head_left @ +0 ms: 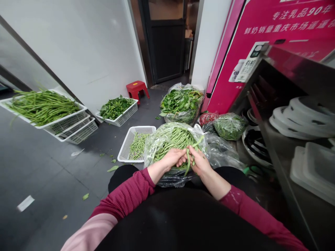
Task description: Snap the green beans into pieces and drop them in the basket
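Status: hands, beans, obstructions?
Right hand holding slender green beans. Left hand against them, grip unclear. Both over clear plastic bag of beans. No obstruction visible.

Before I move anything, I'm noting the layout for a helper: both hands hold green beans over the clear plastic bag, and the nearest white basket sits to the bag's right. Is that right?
Not quite: the head view shows the white basket to the left of the clear plastic bag. The left hand and right hand do hold green beans over it.

Green beans (180, 137), white basket (125, 148), red stool (136, 87); magenta sleeve (127, 195), seemingly fine-striped
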Motion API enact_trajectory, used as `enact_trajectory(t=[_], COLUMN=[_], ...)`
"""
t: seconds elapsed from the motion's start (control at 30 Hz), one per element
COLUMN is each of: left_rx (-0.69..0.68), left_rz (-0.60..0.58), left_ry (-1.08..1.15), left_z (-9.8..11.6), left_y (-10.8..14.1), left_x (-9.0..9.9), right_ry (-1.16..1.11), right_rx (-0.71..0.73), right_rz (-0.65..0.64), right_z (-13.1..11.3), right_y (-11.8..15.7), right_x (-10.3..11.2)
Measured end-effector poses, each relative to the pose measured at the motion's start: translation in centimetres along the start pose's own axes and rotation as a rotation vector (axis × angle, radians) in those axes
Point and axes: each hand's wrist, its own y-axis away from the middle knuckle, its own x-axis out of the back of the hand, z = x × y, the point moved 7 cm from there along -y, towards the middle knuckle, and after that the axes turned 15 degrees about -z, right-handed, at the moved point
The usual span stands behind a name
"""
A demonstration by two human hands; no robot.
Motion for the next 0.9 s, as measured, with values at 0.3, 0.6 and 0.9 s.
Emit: enact_trajectory(t=[0.3, 0.6, 0.9], left_rx=[-0.039, -0.052, 0.031], left_rz=[-0.229, -0.19, 0.36], left_ry=[-0.03, -0.055, -0.427], left_z=[-0.7, -0.8, -1.2], left_y=[2.2, 1.6, 0.7], left_x=[-3.3, -4.1, 1.1], right_ry=[0.003, 0.045, 0.535], right_rx=[0.278, 0.301, 0.529], right_rz=[0.308, 0.332, 0.365], right_z=[-4.0, -3.6, -6.2], right_y=[-0.2, -0.1, 2.1], right_x=[3.1, 3.4, 1.7])
